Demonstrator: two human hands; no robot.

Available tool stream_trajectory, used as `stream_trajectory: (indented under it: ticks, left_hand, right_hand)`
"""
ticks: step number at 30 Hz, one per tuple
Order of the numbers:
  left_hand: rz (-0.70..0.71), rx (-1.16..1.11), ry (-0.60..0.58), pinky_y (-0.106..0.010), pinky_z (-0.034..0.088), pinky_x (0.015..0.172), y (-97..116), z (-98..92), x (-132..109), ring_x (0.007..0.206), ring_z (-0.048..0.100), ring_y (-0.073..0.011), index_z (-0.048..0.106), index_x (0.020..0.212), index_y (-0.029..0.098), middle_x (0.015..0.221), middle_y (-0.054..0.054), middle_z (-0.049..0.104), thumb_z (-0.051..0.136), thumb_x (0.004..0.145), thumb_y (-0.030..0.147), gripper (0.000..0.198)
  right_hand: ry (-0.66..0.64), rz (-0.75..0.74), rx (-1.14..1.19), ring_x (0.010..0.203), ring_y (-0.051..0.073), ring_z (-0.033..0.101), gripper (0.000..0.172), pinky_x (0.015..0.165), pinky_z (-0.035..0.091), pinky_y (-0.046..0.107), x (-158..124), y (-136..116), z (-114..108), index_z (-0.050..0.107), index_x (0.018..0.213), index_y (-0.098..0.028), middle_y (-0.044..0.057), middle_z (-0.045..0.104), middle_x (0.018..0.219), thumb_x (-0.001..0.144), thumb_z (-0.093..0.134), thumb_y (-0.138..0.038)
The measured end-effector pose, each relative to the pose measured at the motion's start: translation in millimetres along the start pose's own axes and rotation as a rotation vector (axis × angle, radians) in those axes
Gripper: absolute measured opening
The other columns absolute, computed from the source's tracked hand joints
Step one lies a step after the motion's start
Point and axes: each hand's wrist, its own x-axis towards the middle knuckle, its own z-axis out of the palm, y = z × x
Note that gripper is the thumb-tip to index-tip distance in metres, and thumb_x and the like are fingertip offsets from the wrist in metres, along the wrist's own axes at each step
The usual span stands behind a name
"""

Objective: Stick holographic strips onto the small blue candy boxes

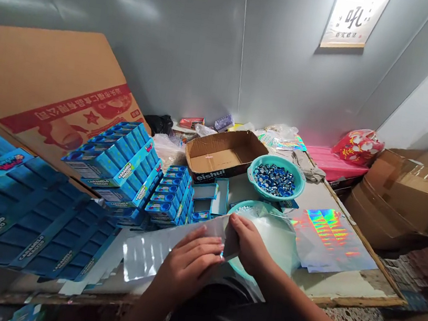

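Observation:
My left hand (188, 264) and my right hand (248, 242) both pinch a shiny silver foil sheet (154, 248), folding it near the table's front edge. The sheet's right end is bent up between my fingers. Just behind my right hand lies a teal basin (249, 206) covered by clear plastic. Further back stands a teal bowl (292, 171) full of small blue pieces. Holographic sheets (326, 235) lie to the right of my hands.
Stacks of blue cartons (118, 163) and flat blue packs (22, 218) fill the left side. An open cardboard box (222, 156) sits at the back. Brown cartons (403, 198) stand on the right, beyond the table edge (357, 300). A large cardboard panel (50, 79) leans at left.

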Motion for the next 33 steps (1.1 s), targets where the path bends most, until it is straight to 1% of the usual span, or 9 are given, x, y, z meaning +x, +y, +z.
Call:
stream_trajectory:
  ticks: [2,5,9,13,16,18,22,24,33]
  left_hand:
    - [-0.182,-0.262,0.096,-0.039,0.053,0.101,4.8,6.8,-10.8,0.095,0.073,-0.0173,0.063,0.093,0.024,0.095,0.0,0.077,0.063,0.083,0.006,0.021]
    - [-0.697,-0.595,0.431,-0.039,0.058,0.089,3.4,13.2,-31.6,0.089,0.073,-0.0204,0.06,0.082,0.022,0.087,-0.002,0.076,0.068,0.084,0.019,0.009]
    - [-1.235,-0.742,0.632,-0.032,0.058,0.078,-21.2,21.4,-63.5,0.081,0.073,-0.0212,0.054,0.075,0.019,0.08,-0.003,0.074,0.088,0.062,0.037,0.04]
    - [-1.504,-0.777,0.742,-0.027,0.055,0.075,-46.4,36.8,-94.6,0.073,0.071,-0.017,0.049,0.072,0.019,0.075,-0.001,0.071,0.094,0.041,0.042,0.059]
    - [-1.569,-0.783,0.776,-0.026,0.054,0.071,-52.6,47.0,-108.9,0.069,0.069,-0.0155,0.048,0.072,0.018,0.073,-0.002,0.07,0.095,0.037,0.043,0.063]
    - [-1.583,-0.802,0.767,-0.025,0.054,0.069,-52.4,50.6,-112.6,0.067,0.068,-0.015,0.048,0.072,0.018,0.073,-0.003,0.07,0.095,0.037,0.042,0.063]
    - [-1.568,-0.863,0.74,-0.026,0.055,0.072,-51.8,53.6,-111.7,0.073,0.07,-0.0175,0.048,0.072,0.018,0.075,-0.005,0.07,0.094,0.042,0.04,0.059]
    - [-1.572,-0.882,0.755,-0.026,0.055,0.072,-53.6,56.2,-111.2,0.072,0.07,-0.0172,0.047,0.073,0.019,0.074,-0.003,0.069,0.094,0.042,0.038,0.059]
    - [-1.571,-0.899,0.842,-0.025,0.055,0.071,-60.5,68.5,-122.0,0.069,0.067,-0.0136,0.048,0.072,0.019,0.067,0.004,0.064,0.092,0.046,0.027,0.051]
  right_hand:
    - [0.098,-0.011,0.01,0.055,0.011,0.042,0.052,0.05,0.036,0.023,11.2,6.2,-19.8,0.052,0.072,-0.02,-0.002,0.05,0.059,0.065,0.069,-0.069]
    - [0.401,-0.069,-0.129,0.059,0.015,0.05,0.047,0.055,0.045,0.028,25.7,20.7,-72.4,0.054,0.078,-0.021,0.0,0.056,0.066,0.071,0.058,-0.067]
    - [0.749,-0.016,-0.406,0.068,0.023,0.057,0.041,0.063,0.05,0.036,28.0,44.4,-152.3,0.056,0.079,-0.02,0.006,0.059,0.069,0.074,0.044,-0.058]
    - [0.926,-0.061,-0.643,0.117,0.036,0.053,0.054,0.099,0.043,0.05,16.4,58.5,-187.0,0.059,0.113,-0.008,0.022,0.061,0.113,0.075,0.049,-0.045]
    - [0.884,-0.396,-1.041,0.142,0.036,0.028,0.064,0.117,0.021,0.056,9.3,62.8,-168.3,0.045,0.137,-0.006,0.026,0.04,0.145,0.082,0.051,-0.039]
    - [0.615,-0.568,-1.204,0.141,0.034,0.031,0.059,0.118,0.023,0.055,8.5,65.6,-138.6,0.046,0.139,-0.009,0.024,0.043,0.144,0.088,0.05,-0.04]
    - [-0.111,-0.374,-1.037,0.116,0.027,0.057,0.047,0.103,0.045,0.045,21.9,77.3,-66.0,0.057,0.132,-0.019,0.016,0.058,0.13,0.093,0.052,-0.044]
    - [-0.301,-0.189,-0.905,0.103,0.024,0.063,0.045,0.093,0.05,0.04,34.7,87.7,-36.5,0.063,0.124,-0.02,0.012,0.065,0.119,0.092,0.053,-0.05]
    - [-0.326,0.022,-0.687,0.082,0.02,0.065,0.043,0.07,0.05,0.029,61.7,136.2,4.3,0.069,0.103,-0.014,0.006,0.07,0.089,0.08,0.067,-0.05]
